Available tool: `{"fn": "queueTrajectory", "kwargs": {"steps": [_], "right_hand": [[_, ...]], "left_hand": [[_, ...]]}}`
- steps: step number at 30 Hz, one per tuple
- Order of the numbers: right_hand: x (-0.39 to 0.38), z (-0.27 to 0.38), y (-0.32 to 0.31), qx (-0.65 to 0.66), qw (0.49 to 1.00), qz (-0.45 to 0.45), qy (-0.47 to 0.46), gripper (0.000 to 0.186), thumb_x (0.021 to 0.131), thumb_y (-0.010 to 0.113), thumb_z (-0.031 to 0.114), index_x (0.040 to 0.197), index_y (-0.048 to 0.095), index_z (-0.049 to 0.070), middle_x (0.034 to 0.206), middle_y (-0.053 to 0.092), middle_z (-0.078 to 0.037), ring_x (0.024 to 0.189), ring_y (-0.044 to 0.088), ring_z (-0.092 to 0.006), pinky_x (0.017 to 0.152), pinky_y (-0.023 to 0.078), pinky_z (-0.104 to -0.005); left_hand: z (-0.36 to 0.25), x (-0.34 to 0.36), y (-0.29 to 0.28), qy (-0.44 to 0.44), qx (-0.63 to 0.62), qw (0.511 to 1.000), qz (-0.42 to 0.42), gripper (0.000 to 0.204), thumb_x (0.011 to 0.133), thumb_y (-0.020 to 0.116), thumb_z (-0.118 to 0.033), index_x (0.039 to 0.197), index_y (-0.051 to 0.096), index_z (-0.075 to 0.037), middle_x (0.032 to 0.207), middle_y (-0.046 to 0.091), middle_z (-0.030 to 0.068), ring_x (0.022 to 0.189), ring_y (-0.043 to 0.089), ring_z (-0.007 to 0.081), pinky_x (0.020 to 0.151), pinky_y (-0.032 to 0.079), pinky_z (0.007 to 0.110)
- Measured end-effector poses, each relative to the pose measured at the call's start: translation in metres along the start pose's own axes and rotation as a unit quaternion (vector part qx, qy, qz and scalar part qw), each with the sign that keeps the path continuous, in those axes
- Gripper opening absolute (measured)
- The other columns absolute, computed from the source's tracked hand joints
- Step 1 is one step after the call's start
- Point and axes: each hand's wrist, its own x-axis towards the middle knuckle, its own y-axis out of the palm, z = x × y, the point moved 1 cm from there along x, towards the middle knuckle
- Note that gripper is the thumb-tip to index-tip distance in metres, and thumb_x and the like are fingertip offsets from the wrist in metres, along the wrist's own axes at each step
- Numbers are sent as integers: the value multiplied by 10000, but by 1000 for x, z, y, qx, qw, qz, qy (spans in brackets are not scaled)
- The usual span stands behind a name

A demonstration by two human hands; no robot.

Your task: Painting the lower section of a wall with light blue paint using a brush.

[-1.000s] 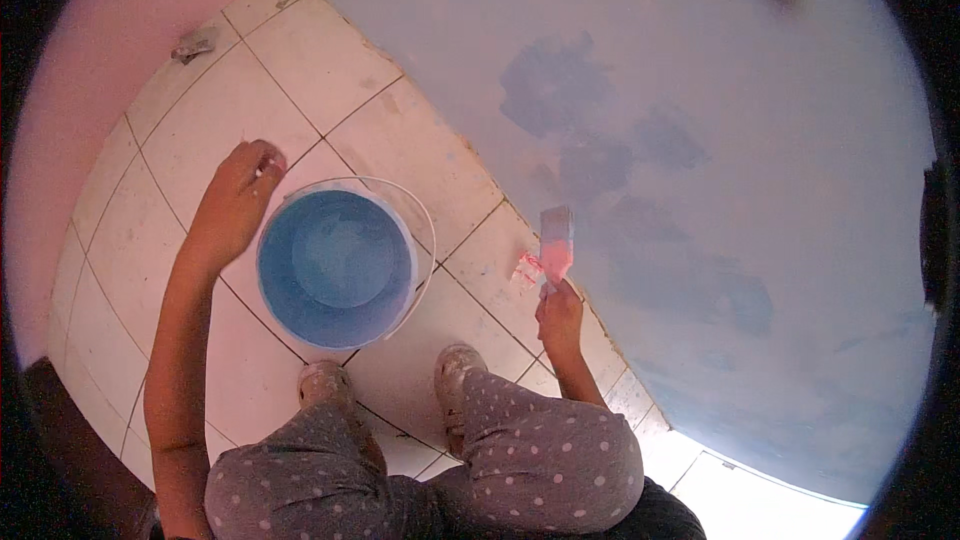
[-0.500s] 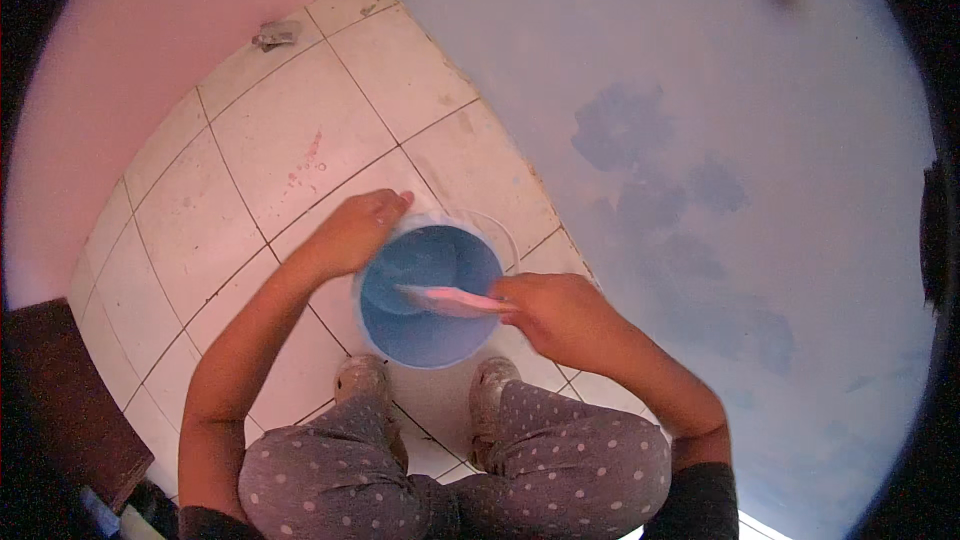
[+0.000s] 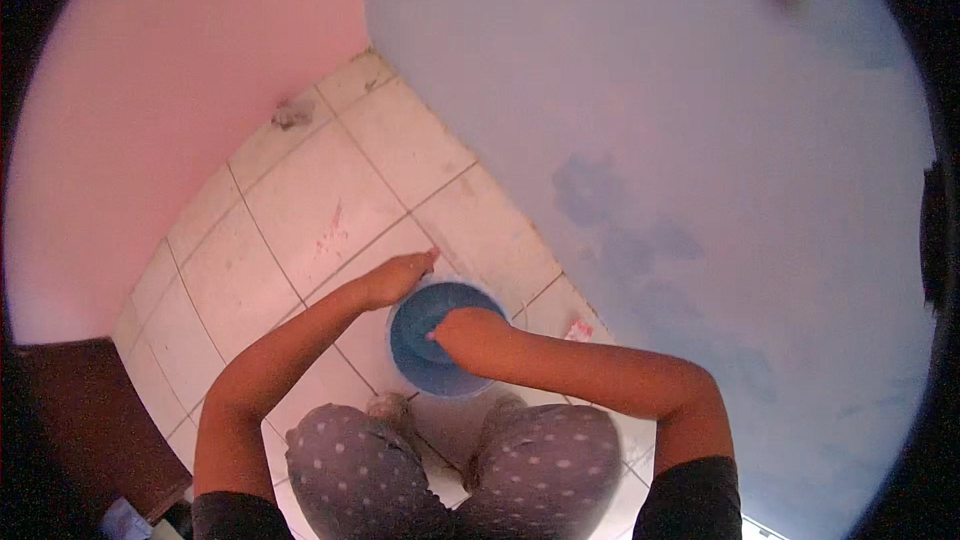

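Observation:
A bucket (image 3: 448, 387) with a blue inside and a pale rim stands on the floor between my feet. At its far left rim, my left hand (image 3: 400, 278) grips the edge with one finger sticking out. My right hand (image 3: 462, 330) reaches down inside the bucket from the right, its fingers curled. What those fingers hold, if anything, is hidden below the hand. A small red and white piece (image 3: 578, 330) lies on the tiles to the right, near the wall.
Whitish tiles (image 3: 280, 240) with reddish smears make up the floor. A pink wall (image 3: 200, 60) and a pale blue wall (image 3: 480, 60) with darker blue patches meet at the far corner. Crumpled grey scrap (image 3: 293, 114) lies by the pink wall. A dark brown panel (image 3: 90, 420) stands at left.
My right hand has gone from the bucket's right rim down into it, and the flat pink piece it held is out of sight. The view has tilted up; my left hand stays at the rim.

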Motion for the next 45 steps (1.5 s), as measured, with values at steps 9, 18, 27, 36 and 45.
{"fn": "queueTrajectory", "kwargs": {"steps": [9, 18, 27, 36, 45], "right_hand": [[-55, -18, -43, 145, 976, -162, 21, 500, 896, 479, 150, 1388, 443, 232, 756, 595, -198, 734, 627, -380, 633, 503, -493], [11, -62, 5, 255, 935, -231, 90, 746, 951, 338, 580, 683, 628, -53, 679, 598, -281, 665, 611, -435, 667, 487, -509], [43, -50, -29, 284, 919, -132, 240, 183, 795, 565, 153, 898, 602, 6, 836, 643, -227, 822, 630, -407, 700, 484, -506], [24, -40, -75, 224, 904, -185, 315, 377, 788, 537, 97, 1153, 585, 178, 923, 627, -134, 856, 637, -342, 663, 515, -463], [15, -54, -38, 182, 869, -279, 366, 316, 793, 564, 81, 1106, 557, 125, 879, 631, -169, 850, 631, -350, 678, 504, -481]], "left_hand": [[8, 27, -49, -148, 126, 978, 75, 966, 876, 86, -752, 979, 635, 36, 954, 619, 153, 917, 552, 274, 850, 426, 417], [29, 63, -95, -152, 65, 983, 81, 1028, 807, 46, -824, 932, 656, -6, 869, 636, 104, 775, 585, 247, 759, 488, 403], [-9, 132, -94, -146, 85, 961, 218, 1011, 778, 69, -855, 1006, 616, -36, 932, 612, 93, 917, 542, 236, 814, 454, 456], [-7, 124, -142, -296, 51, 930, 211, 1128, 697, 195, -922, 1244, 497, 17, 1244, 506, 201, 1149, 473, 384, 873, 443, 612], [-12, 149, -123, -184, 56, 960, 206, 1125, 700, 172, -920, 1367, 421, -49, 1449, 354, 183, 1246, 400, 444, 815, 446, 637]]}}
